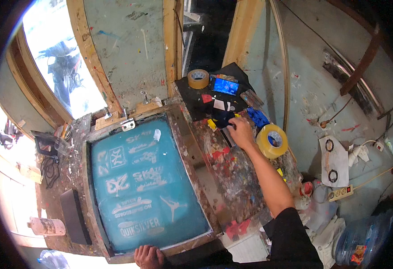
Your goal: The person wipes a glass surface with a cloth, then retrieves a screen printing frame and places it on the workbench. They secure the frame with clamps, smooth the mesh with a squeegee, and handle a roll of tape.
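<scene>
A screen-printing frame point(178, 142) with teal mesh and pale stencil designs lies in front of me. My left hand point(149, 257) is curled over its near edge, fingers closed on the rim. My right arm reaches far across the cluttered bench on the right. There my right hand point(241, 132) is bent down with its fingers drawn together. Beside its fingertips lies a dark, flat strip point(227, 137); what the fingers hold is hidden. Close by are yellow scraps point(212, 124), a crumpled blue cloth or plastic point(258, 117) and a big roll of clear yellowish tape point(272, 141).
A tan tape roll point(198, 79) and a lit phone point(224, 85) sit at the bench's far end. Metal hinge clamps point(128, 124) hold the frame's far side. Left of it lie a dark block point(75, 217) and a bottle point(46, 226). A power strip point(341, 193) is at right.
</scene>
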